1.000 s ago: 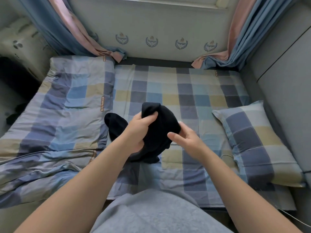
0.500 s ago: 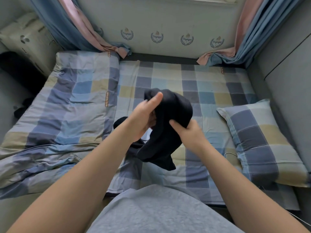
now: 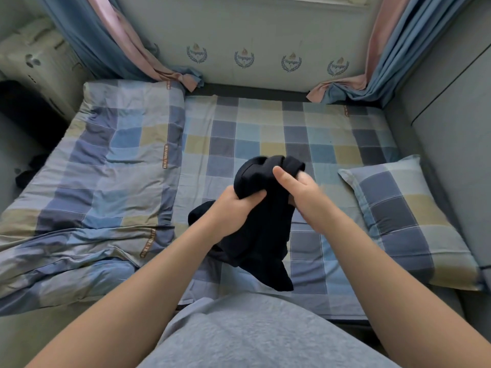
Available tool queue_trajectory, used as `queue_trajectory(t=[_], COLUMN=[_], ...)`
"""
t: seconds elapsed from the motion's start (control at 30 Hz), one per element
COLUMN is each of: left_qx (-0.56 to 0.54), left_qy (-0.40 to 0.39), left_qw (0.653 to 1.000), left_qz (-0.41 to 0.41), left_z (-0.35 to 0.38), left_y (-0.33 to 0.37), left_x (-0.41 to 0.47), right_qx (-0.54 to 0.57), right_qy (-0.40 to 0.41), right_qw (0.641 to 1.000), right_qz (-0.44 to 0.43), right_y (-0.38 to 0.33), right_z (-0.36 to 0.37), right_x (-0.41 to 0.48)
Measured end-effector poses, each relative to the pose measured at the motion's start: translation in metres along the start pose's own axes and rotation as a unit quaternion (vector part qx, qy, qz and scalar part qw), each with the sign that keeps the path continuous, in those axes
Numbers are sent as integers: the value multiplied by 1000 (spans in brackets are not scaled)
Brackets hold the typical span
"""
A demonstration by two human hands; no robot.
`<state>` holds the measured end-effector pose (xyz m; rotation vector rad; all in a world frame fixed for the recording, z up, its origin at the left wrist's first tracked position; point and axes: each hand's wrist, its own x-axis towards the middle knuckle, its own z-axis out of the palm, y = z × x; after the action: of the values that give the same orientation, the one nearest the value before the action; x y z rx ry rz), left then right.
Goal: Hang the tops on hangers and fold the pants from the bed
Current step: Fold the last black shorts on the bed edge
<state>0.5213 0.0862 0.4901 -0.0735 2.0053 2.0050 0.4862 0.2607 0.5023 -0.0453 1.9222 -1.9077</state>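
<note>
Head view: orange lettered tabs on the checked duvet [image 3: 106, 181], left of the hands, are too blurred to read. The left hand [image 3: 236, 205] and right hand [image 3: 300, 189] both grip a bunched black garment [image 3: 260, 235] over the bed [image 3: 252, 134], whose sheet lies bare beyond them. A checked pillow [image 3: 406, 221] lies apart, right of the right hand.
</note>
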Motion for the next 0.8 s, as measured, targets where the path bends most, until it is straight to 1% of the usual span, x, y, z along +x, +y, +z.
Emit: queue_trajectory(t=[0.07, 0.17, 0.2, 0.27, 0.37, 0.43, 0.47, 0.5, 0.57, 0.63, 0.73, 0.8], left_qx=[-38, -85, -96, -109, -102, -73, -65, -59, -48, -36, -18, -15], left_qy=[15, 55, 61, 70, 86, 90, 87, 81, 56, 10, -98, -123], left_qw=[999, 994, 993, 991, 990, 991, 991, 992, 996, 999, 993, 988], left_qz=[29, 33, 37, 43, 52, 66, 73, 72, 54, 17, -65, -94], left_z=[-3, -6, -7, -8, -8, -11, -12, -15, -20, -24, -24, -19], left_y=[15, 30, 34, 40, 46, 40, 35, 30, 15, -2, -26, -39], left_x=[0, 1, 2, 5, 9, 11, 11, 9, 7, 3, -5, -9], right_qx=[32, 79, 64, -16, -136, -155, -145, -123, -41, 31, 68, 61], right_qy=[-47, -88, -94, -101, -64, -29, -22, -18, -7, 12, 34, 47], right_qw=[998, 990, 989, 989, 981, 981, 983, 988, 998, 999, 997, 997], right_qz=[34, 80, 91, 111, 121, 117, 111, 96, 52, 14, -17, -30], right_y=[23, 52, 60, 74, 83, 80, 77, 72, 62, 48, 32, 28], right_z=[-3, 3, 7, 15, 21, 21, 21, 21, 19, 14, 7, 4], right_x=[-6, -22, -27, -33, -28, -23, -21, -20, -18, -18, -13, -9])
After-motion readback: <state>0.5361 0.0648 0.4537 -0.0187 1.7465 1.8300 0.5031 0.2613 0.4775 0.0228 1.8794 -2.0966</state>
